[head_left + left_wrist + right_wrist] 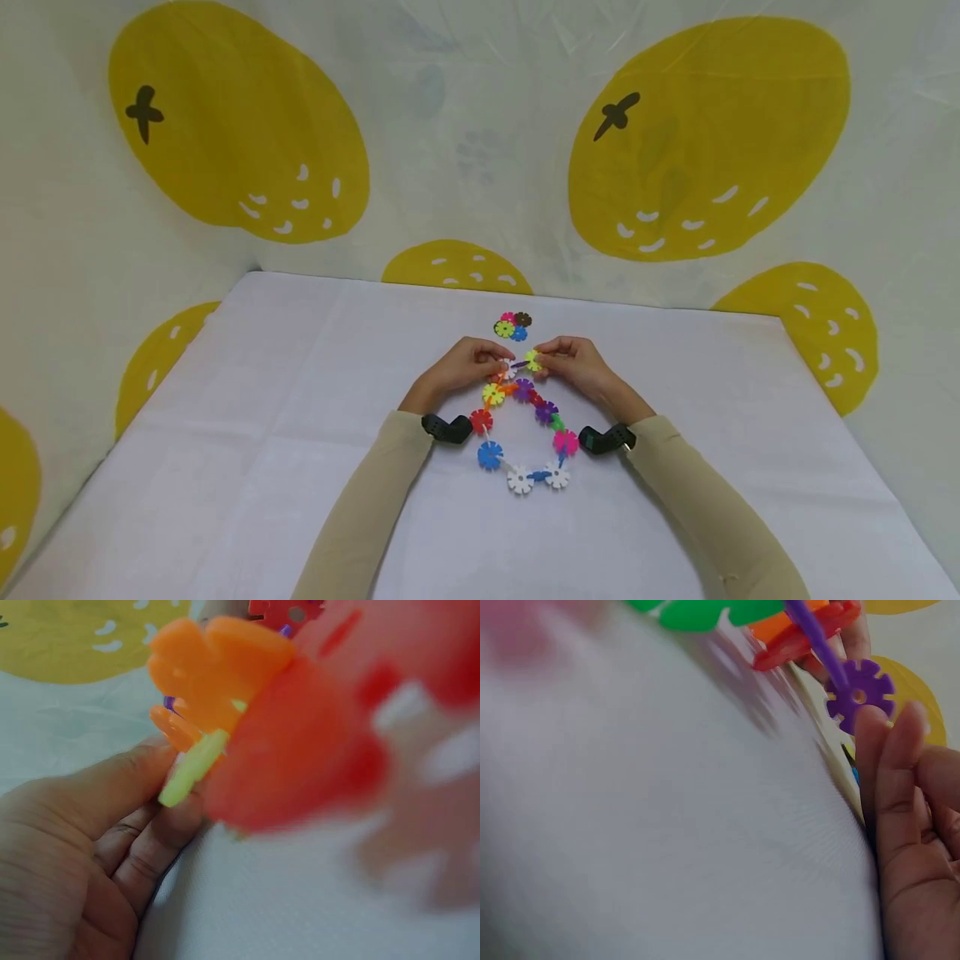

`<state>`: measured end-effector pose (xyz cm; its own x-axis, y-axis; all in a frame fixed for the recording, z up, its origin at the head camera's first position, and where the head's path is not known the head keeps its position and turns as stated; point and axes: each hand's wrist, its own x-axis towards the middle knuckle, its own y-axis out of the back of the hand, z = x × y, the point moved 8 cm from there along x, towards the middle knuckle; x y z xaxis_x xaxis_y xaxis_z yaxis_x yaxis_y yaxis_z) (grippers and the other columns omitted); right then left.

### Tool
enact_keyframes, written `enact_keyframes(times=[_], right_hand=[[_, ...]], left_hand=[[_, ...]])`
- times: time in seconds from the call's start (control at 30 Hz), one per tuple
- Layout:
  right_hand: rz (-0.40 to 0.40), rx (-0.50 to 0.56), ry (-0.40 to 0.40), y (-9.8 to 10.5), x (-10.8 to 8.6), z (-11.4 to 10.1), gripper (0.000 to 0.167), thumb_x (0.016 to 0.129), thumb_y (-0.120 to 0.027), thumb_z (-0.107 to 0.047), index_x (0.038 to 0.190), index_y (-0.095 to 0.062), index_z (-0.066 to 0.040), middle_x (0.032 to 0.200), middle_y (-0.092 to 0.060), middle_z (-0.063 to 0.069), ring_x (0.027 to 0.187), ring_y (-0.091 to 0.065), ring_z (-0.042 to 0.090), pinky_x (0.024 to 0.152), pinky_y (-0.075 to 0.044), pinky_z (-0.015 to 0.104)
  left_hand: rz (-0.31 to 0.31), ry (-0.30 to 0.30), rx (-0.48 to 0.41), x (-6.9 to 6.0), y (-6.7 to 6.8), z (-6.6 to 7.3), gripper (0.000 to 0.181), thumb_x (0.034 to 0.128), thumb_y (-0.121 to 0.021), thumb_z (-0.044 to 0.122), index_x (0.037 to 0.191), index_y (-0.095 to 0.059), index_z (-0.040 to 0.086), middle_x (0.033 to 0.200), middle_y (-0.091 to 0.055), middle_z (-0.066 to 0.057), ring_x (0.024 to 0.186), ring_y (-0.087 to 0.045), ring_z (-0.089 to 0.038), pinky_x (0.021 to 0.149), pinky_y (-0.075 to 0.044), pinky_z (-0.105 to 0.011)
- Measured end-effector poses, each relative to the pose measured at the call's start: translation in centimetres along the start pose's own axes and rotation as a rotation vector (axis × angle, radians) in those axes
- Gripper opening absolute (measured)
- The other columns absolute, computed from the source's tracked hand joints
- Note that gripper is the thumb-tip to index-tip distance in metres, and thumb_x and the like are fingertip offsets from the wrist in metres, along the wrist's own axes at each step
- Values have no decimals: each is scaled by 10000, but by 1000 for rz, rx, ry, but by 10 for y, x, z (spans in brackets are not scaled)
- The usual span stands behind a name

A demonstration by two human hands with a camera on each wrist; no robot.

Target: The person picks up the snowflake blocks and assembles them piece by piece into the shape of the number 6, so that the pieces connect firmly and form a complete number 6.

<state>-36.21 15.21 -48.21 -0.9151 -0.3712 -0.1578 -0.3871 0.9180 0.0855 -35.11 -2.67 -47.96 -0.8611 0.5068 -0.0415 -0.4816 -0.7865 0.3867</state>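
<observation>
A chain of interlocking snowflake discs, several of them and in many colours, forms a loop between the forearms, with a blue disc point(491, 455) and a pink disc point(566, 442) on its sides. At its far end my left hand point(467, 367) pinches a white disc point(510, 369). A purple disc point(861, 696), seen face-on in the right wrist view, joins it to a yellow-green disc point(532, 361), which my right hand point(577, 367) pinches between thumb and fingers. Close to the left wrist camera, a red disc point(300, 750) and an orange disc point(214, 664) partly hide the fingertips.
Just beyond the hands lies a small cluster of loose discs: pink, brown point(523, 319), yellow-green and blue. A white cloth covers the table point(225, 433). Behind it hangs a pale curtain point(465, 150) printed with big yellow fruit.
</observation>
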Motion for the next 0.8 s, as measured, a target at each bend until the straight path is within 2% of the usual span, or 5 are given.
enact_keyframes(times=[0.13, 0.43, 0.6, 0.7, 0.8], right_hand=[[-30, 48, 3, -5, 1, -2, 227, 940, -617, -12, 1135, -605, 104, 924, -706, 24, 730, -689, 136, 734, -564, 247], [-104, 85, 10, -11, 3, -3, 198, 950, -611, -34, 1122, -601, 61, 949, -694, 38, 754, -687, 143, 740, -560, 243], [-110, 8, -18, -10, 5, -3, 260, 970, -592, -82, 1192, -590, 53, 1035, -681, 72, 818, -691, 164, 792, -555, 253], [-86, -46, -48, -4, 9, 1, 280, 969, -608, -134, 1211, -618, 8, 1046, -682, 94, 832, -683, 176, 803, -548, 243], [-90, -54, -56, 0, 12, 2, 307, 970, -608, -137, 1235, -610, 17, 1048, -679, 99, 836, -674, 180, 805, -545, 237]], left_hand=[[-7, 0, -9, -1, 2, -1, 237, 955, -637, 144, 1171, -700, 71, 891, -691, -32, 729, -607, -142, 751, -521, -217], [0, -14, -28, -2, 1, -1, 248, 966, -628, 241, 1138, -686, 72, 938, -689, -40, 752, -597, -137, 757, -512, -222], [28, -2, -3, -3, 2, -1, 261, 966, -624, 290, 1149, -685, 114, 955, -679, -9, 770, -572, -144, 748, -481, -227], [19, 6, 8, -2, 1, 0, 260, 953, -638, 311, 1148, -691, 147, 925, -670, 0, 759, -571, -152, 733, -470, -234], [0, -10, -4, -1, -1, 2, 260, 944, -652, 298, 1144, -704, 141, 895, -670, -2, 732, -570, -147, 712, -467, -234]])
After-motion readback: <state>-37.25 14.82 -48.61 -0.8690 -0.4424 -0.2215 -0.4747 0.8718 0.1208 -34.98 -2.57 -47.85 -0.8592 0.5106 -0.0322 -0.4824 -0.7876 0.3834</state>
